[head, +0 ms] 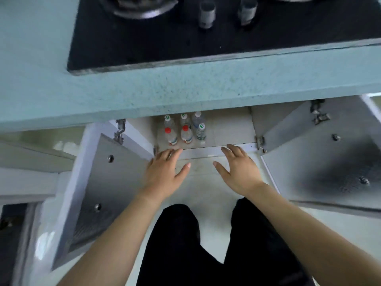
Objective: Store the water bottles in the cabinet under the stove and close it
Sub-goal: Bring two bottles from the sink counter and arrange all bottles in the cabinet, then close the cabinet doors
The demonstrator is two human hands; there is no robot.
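Countertop above open cabinet holding 6 water bottles.

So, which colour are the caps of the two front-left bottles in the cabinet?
Red, on both bottles; seen in the head view.

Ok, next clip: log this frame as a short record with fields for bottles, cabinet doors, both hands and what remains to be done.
bottles: six water bottles standing upright inside the cabinet, two with red caps, the others with white or green-marked caps
left door: left cabinet door swung open
right door: right cabinet door swung open
left hand: left hand open, empty, at the cabinet's front edge
right hand: right hand open, empty, at the front edge
stove: stove on the counter above
remaining: both doors not yet closed
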